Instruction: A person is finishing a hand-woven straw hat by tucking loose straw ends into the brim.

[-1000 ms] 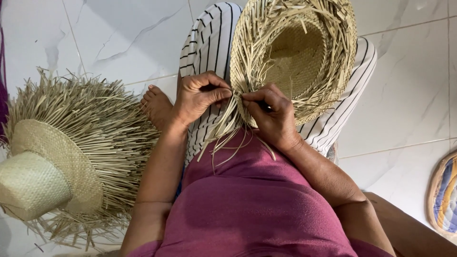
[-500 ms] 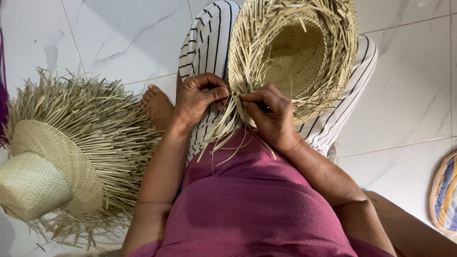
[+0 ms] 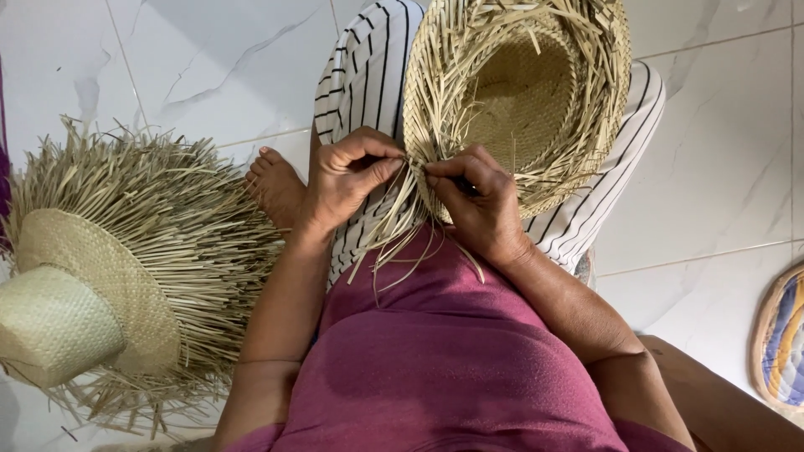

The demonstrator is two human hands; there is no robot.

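A half-woven straw hat point(image 3: 528, 92) rests upside down on my lap, over striped trousers point(image 3: 364, 75). Its brim edge is ragged with loose straw strands point(image 3: 402, 230) hanging toward me. My left hand point(image 3: 347, 180) pinches strands at the near brim edge. My right hand point(image 3: 477, 201) grips the brim just beside it, fingers closed on straw and on a small dark object that I cannot identify. The two hands almost touch.
A stack of unfinished straw hats point(image 3: 109, 276) with long fringes lies on the white tiled floor point(image 3: 193, 59) at my left. My bare foot point(image 3: 276, 184) is beside it. A colourful round mat point(image 3: 783, 335) shows at the right edge.
The hat has shifted slightly up and right on my lap. Both hands stay at the same spot on the brim, fingers working the strands.
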